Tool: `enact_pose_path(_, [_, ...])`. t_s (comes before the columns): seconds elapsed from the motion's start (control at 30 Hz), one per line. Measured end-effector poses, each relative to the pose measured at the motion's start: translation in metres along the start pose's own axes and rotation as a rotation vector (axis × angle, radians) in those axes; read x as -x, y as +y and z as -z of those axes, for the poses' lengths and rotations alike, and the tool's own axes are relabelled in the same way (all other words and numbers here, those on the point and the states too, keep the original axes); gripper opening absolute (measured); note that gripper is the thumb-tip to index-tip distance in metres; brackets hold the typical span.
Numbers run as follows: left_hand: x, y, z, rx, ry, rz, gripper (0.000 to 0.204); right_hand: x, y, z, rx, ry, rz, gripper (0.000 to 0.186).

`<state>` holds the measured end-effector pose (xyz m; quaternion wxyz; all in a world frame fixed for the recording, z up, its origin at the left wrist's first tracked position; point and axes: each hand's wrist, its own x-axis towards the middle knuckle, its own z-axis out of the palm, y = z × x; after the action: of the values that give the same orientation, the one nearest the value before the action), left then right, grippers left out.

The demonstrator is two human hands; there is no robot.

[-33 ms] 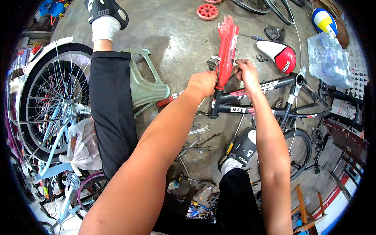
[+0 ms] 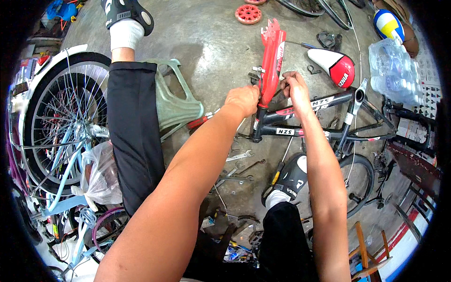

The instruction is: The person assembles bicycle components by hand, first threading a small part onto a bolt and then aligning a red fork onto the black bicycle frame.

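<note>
A red bicycle fork (image 2: 274, 66) is joined to the black bicycle frame (image 2: 324, 101) at its head tube, its open ends pointing away from me. Against the left side of the fork, near its crown, my left hand (image 2: 242, 100) is closed; its fingertips are partly hidden, and the fork seems to be in its grip. A small metal brake part (image 2: 258, 70) juts out just beyond that hand. On the fork's other side my right hand (image 2: 297, 90) has thumb and fingers pinched together beside the crown. Something dark shows at those fingertips, too small to name.
Several wrenches (image 2: 239, 178) and a yellow-handled screwdriver (image 2: 277, 175) lie below the frame. A green plastic stool (image 2: 176, 113) is at left, beside a spoked wheel (image 2: 35, 113). Rightward are a red-and-white saddle (image 2: 339, 67), bottles (image 2: 394, 70) and a ball (image 2: 389, 25).
</note>
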<state>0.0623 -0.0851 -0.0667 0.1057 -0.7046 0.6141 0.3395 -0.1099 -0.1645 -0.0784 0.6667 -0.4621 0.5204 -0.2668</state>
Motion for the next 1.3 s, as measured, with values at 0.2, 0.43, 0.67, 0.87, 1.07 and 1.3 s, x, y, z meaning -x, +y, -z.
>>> enact_pose_path(0.2, [-0.001,-0.002,-0.003,-0.038,0.036,-0.034,0.030,0.098,0.044,-0.032,1.376,-0.456,0.515,0.015])
enact_pose_path(0.43, [-0.002,-0.002,-0.005,-0.044,0.069,-0.039,0.030,0.130,0.055,-0.017,0.845,-0.160,0.754,0.023])
enact_pose_path(0.67, [0.000,-0.002,-0.004,-0.035,0.058,-0.033,0.030,0.045,0.007,0.022,-0.224,0.179,0.099,0.032])
enact_pose_path(0.87, [-0.001,-0.001,-0.004,-0.062,0.058,-0.040,0.030,-0.005,0.011,0.031,-0.331,0.085,-0.089,0.037])
enact_pose_path(1.07, [-0.003,0.001,-0.004,-0.037,0.018,0.009,0.034,-0.017,0.015,0.028,-0.302,0.057,-0.201,0.036])
enact_pose_path(1.3, [0.001,0.003,0.001,-0.034,0.042,-0.017,0.031,-0.025,0.018,0.028,-0.254,0.051,-0.278,0.031])
